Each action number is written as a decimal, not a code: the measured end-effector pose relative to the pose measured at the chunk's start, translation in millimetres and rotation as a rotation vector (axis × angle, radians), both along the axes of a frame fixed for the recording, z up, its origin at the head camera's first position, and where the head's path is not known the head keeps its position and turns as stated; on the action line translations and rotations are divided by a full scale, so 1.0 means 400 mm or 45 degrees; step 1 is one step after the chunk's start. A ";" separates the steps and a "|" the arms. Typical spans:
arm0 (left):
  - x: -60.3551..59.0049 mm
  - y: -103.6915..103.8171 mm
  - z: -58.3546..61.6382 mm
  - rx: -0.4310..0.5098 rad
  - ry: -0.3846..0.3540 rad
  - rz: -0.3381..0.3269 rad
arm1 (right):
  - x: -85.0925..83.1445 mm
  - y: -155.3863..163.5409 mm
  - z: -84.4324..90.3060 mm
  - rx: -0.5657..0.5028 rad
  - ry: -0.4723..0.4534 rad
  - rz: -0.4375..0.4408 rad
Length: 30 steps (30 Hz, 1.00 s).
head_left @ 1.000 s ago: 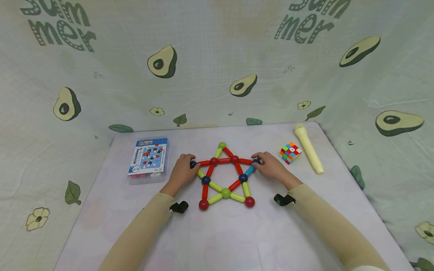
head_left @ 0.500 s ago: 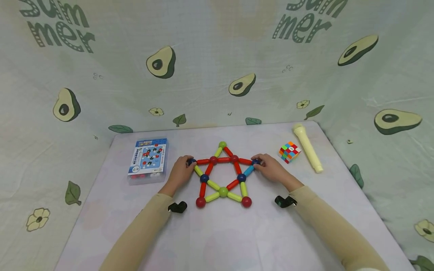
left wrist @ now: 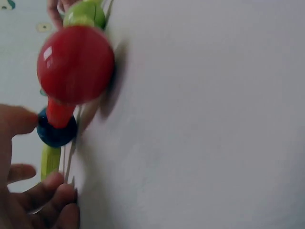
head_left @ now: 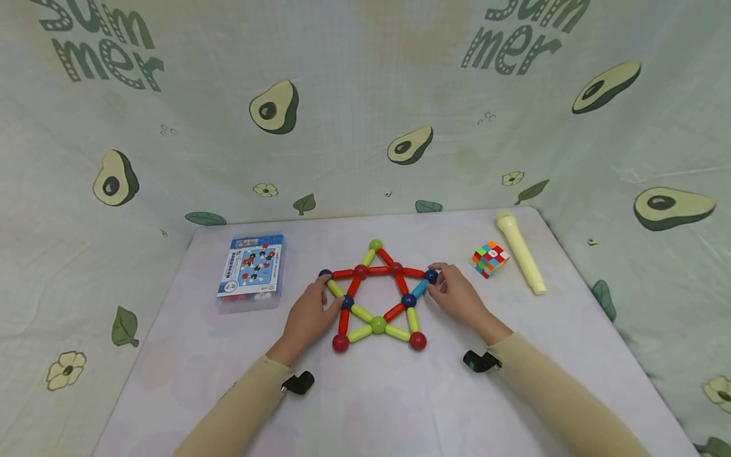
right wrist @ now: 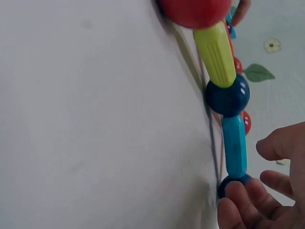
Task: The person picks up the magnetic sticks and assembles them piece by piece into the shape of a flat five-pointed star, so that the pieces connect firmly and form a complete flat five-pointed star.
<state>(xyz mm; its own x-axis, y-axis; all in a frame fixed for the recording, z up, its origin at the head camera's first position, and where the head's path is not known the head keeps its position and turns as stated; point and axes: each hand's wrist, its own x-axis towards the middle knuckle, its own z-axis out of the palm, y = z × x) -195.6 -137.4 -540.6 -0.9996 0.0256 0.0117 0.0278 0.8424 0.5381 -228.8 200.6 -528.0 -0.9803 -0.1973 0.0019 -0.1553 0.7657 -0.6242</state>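
A star of magnetic rods and balls lies flat on the table, with red, yellow-green and blue rods. At its left tip is a dark blue ball, partly behind the fingers of my left hand. My left thumb touches the inner left dark blue ball, and the other fingers are loosely bent beside the yellow-green rod. My right hand lies around the right-tip dark blue ball; its fingers are against or just beside that ball, and the thumb stands apart from it.
A clear plastic box with a molecule picture stands left of the star. To the right lie a colourful puzzle cube and a cream toy microphone. An avocado-print cloth hangs behind the table.
My left hand has let go of the left-tip ball and slid toward me, its thumb now at the inner ball. My right hand has loosened from the right-tip ball. The star barely shifts.
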 end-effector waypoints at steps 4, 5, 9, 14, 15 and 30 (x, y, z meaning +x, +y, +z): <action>0.032 0.010 0.004 -0.029 -0.131 -0.132 | 0.038 -0.022 0.006 0.004 -0.082 0.122; 0.036 0.012 0.004 -0.029 -0.150 -0.161 | 0.045 -0.029 0.008 0.010 -0.111 0.153; 0.043 0.021 0.009 -0.023 -0.185 -0.224 | 0.067 -0.060 0.011 0.056 -0.171 0.245; 0.049 0.028 0.017 -0.005 -0.211 -0.254 | 0.076 -0.085 0.007 0.104 -0.158 0.237; 0.049 0.029 0.017 -0.004 -0.215 -0.261 | 0.077 -0.087 0.007 0.107 -0.159 0.228; 0.054 0.031 0.020 -0.004 -0.189 -0.300 | 0.077 -0.098 0.007 0.109 -0.170 0.188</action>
